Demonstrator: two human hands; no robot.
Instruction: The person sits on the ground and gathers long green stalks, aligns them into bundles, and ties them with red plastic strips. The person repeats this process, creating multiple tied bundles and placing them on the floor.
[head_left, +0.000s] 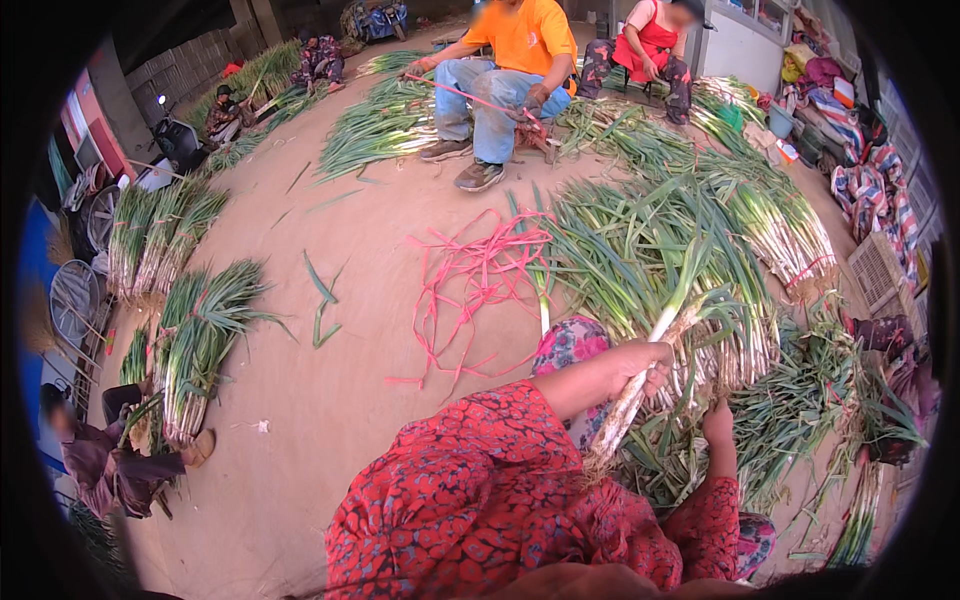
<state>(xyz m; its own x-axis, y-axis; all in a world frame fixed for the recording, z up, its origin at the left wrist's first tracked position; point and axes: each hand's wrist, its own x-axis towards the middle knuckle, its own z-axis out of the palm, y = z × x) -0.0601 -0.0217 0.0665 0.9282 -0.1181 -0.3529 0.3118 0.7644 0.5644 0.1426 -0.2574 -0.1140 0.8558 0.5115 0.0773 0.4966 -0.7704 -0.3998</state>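
Note:
My left hand (643, 367) is closed around a leek or large green onion (660, 326), white stalk and soil-stained roots slanting down toward my lap. A second, browner stalk (686, 319) lies against it near the grip. My right hand (718, 421) is low, among the root ends of a big heap of green onions (645, 240); its fingertips touch brownish root or leaf matter, and whether they grip it is unclear. Stripped leaves (664, 457) lie between my forearms. Left of the heap, pink plastic ties (480, 289) sprawl in a tangle on the floor.
A person in an orange shirt (525, 37) sits ahead, holding a pink strip. Others sit around, one at lower left (112, 465). Tied onion bundles (199, 352) stand at left; another bundle (787, 232) lies at right. A plastic crate (877, 274) is by the right wall.

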